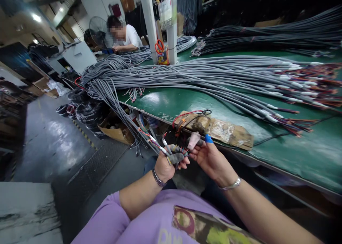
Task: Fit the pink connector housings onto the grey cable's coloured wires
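Note:
My left hand (171,162) is closed around several grey cables (153,146), with grey covers on its thumb and a finger. Thin coloured wires (184,151) fan out of the cable ends between my two hands. My right hand (205,156) meets these wires with curled fingertips; how it grips them is partly hidden. One of its fingers carries a pinkish wrap (193,140), and blue tape (208,139) covers the thumb tip. Other cable ends with white sleeves (162,149) stick out to the left of my left hand.
A large bundle of grey cables (187,71) lies along the green table (152,99). At the table's edge is a taped wooden board (227,131) with red and black leads. Orange scissors (159,47) hang on a white post (173,34). A co-worker (130,37) sits beyond.

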Tool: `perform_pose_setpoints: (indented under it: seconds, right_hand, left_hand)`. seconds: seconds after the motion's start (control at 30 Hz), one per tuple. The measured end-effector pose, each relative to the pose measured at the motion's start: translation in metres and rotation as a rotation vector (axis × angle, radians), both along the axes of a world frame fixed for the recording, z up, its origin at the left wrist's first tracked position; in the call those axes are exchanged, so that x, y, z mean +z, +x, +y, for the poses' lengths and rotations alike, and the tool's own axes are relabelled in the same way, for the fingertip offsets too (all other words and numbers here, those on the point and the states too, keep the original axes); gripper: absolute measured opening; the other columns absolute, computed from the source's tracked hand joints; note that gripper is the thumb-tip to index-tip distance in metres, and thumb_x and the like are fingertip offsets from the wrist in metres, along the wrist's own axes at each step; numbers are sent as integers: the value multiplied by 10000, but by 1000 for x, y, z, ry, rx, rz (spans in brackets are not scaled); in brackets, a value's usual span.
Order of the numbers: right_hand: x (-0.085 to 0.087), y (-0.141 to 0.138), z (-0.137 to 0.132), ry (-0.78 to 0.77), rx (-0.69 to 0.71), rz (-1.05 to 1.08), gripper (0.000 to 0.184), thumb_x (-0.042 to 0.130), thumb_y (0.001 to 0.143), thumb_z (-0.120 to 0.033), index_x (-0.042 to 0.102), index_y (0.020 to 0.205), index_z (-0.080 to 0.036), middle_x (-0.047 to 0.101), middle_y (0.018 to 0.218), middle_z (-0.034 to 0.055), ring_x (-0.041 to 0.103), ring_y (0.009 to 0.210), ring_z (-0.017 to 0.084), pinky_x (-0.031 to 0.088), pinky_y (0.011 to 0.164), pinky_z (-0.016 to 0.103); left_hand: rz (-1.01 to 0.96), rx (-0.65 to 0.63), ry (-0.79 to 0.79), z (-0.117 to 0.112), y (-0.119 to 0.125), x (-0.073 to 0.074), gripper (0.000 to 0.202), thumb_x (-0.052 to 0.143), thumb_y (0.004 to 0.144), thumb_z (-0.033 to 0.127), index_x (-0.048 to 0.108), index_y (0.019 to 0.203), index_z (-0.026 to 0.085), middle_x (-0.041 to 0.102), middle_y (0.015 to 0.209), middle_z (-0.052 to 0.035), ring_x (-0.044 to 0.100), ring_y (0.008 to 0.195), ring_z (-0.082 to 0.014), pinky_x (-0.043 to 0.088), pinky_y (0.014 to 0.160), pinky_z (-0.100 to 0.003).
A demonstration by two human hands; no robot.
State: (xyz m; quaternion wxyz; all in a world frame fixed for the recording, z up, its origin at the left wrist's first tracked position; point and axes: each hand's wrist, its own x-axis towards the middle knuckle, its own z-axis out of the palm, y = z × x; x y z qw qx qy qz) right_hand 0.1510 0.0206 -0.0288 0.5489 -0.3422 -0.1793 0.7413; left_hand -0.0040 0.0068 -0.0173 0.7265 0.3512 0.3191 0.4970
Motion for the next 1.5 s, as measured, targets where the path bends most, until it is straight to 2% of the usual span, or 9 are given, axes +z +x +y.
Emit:
perform_pose_setpoints:
  seconds: [0.2,0.33,0.53,0.7,0.9,1.1,1.23,1.37,1.5]
  right_hand:
    - [-5,7,-6,-78,-40,-46,346,672,749,-555,635,682,-217,656,714,25,585,609,133,518,585,250]
    - [-5,9,-12,-60,-43,-131,320,699,728,-527,665,726,-209,647,717,31,571,607,137,516,592,265]
    - [-1,13,-27,123,-72,-553,404,763,628,-568,696,774,-199,667,728,36,559,633,143,481,607,264]
    - [13,8,-40,390,24,-807,355,679,734,-545,722,872,-220,700,790,43,620,747,197,513,713,309]
    - [18,5,-46,552,31,-957,273,618,811,-463,696,965,-251,708,906,47,653,812,216,543,738,324]
    - [10,1,-48,601,74,-972,291,611,830,-429,636,1041,-230,696,877,46,651,764,199,544,702,312]
    - [13,-2,-50,684,58,-1020,235,599,846,-399,673,990,-229,691,927,54,643,844,206,517,773,321]
    - [16,1,-52,654,23,-1010,213,588,850,-396,698,940,-238,681,896,45,629,806,196,512,721,300]
    - [13,6,-53,531,-13,-985,215,617,823,-419,703,922,-248,684,901,40,626,835,211,504,772,322]
  left_hand:
    - [66,30,-52,-7,-7,-7,324,793,577,376,631,684,116,670,579,-40,577,411,-105,314,358,-163]
    - [183,8,-75,-8,-6,-12,367,737,659,460,658,697,104,674,607,-67,609,483,-124,375,418,-175]
    - [294,28,-62,-10,-3,-24,402,761,631,482,695,769,110,679,730,-68,604,658,-147,460,594,-242]
    - [365,-51,-18,-16,-2,-28,451,743,626,543,692,691,100,587,607,-25,464,570,-97,374,575,-240]
    - [329,-105,-71,-20,-1,-28,481,805,545,518,715,775,105,615,659,-29,519,623,-118,421,654,-265]
    - [286,-199,-49,-24,0,-30,529,826,498,518,726,811,104,640,685,-30,527,619,-112,426,630,-250]
    - [293,-272,-23,-27,1,-27,566,855,458,486,726,861,110,671,760,-41,586,717,-161,471,727,-300]
    - [292,-339,13,-27,-6,-17,597,842,504,501,720,937,108,691,845,-71,623,828,-212,480,811,-340]
    - [292,-197,111,-26,-18,-8,572,749,659,537,697,1057,130,695,1003,-104,623,966,-233,458,905,-353]
